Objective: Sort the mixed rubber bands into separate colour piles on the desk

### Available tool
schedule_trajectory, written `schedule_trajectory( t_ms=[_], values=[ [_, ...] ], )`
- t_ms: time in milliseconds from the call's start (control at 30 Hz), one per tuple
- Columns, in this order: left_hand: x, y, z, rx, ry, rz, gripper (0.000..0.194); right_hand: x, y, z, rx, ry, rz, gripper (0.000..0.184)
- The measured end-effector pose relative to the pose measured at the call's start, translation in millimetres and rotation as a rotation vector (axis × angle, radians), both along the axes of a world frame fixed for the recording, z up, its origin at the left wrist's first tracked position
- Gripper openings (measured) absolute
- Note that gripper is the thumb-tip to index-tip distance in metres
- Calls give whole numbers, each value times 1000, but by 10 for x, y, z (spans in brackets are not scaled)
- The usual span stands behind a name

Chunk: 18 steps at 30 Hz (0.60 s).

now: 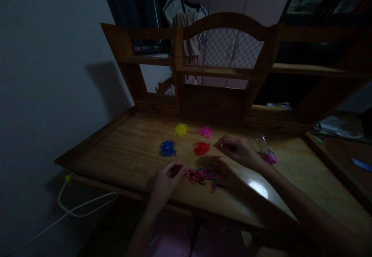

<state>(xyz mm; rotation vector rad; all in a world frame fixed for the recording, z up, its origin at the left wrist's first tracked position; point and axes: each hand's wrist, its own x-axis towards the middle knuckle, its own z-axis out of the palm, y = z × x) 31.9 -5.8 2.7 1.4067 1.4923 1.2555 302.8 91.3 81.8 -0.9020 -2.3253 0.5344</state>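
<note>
A mixed-colour pile of small rubber bands [200, 174] lies near the desk's front edge. At its left side is my left hand [169, 175], thumb and forefinger closed together; what sits between them is too small to tell. My right hand [236, 148] hovers just right of a red pile of rubber bands [201, 148], its fingertips pinched, with any held thing hard to make out. Behind the red pile is a pink pile [205, 132]. Farther left lie a yellow pile [181, 129] and a blue pile [167, 148]. One red band [217, 156] lies apart below my right hand.
A clear container with a pink lid [270, 157] lies on its side at the right. The wooden desk [122, 148] has a shelf unit [215, 71] along its back. A wall stands at the left, where a white cable [78, 213] hangs by the desk edge.
</note>
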Motion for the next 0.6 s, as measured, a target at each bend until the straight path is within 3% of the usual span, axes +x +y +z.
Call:
schedule_trajectory(
  t_ms=[167,333,600],
  values=[
    [-4,-19,20,-7,22,19,19,51,-119,-165,-97,-11,-29,17],
    [-3,-37,25,0,38,39,18,-97,-299,-262,-238,-41,155,20],
    [-4,-27,28,0,59,18,18,-165,-417,-345,-232,-99,202,17]
  ],
)
